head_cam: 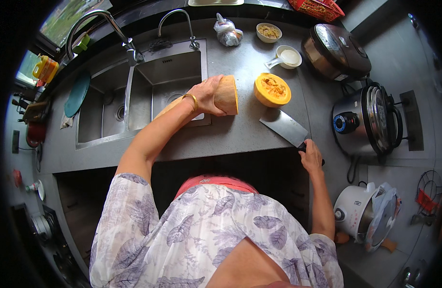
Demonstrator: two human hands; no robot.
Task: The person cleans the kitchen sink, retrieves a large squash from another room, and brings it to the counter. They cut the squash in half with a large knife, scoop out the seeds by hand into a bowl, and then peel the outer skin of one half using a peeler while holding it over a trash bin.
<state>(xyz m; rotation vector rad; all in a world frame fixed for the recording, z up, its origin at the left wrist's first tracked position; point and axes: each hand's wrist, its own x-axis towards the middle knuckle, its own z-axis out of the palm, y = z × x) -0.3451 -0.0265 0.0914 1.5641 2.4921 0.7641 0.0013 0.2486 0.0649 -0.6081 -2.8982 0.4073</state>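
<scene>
My left hand point(206, 95) grips a long tan squash point(226, 94) from above, thumb on the near side. The squash lies at the right edge of the sink, its cut face turned right; my forearm hides part of its length. To its right, apart from it, a cut-off squash end point(272, 90) rests with its orange, stringy hollow facing up. My right hand point(311, 156) is closed around the dark handle of a cleaver point(285, 126) at the counter's front edge. The broad blade points up and left, its tip just below the cut-off end.
A double steel sink point(138, 108) with a tall faucet point(129, 45) is at left. Behind stand a knotted plastic bag point(228, 30), a bowl of food point(269, 33) and a bowl point(294, 63) with a ladle. A rice cooker point(336, 52) and pressure cooker point(357, 118) line the right.
</scene>
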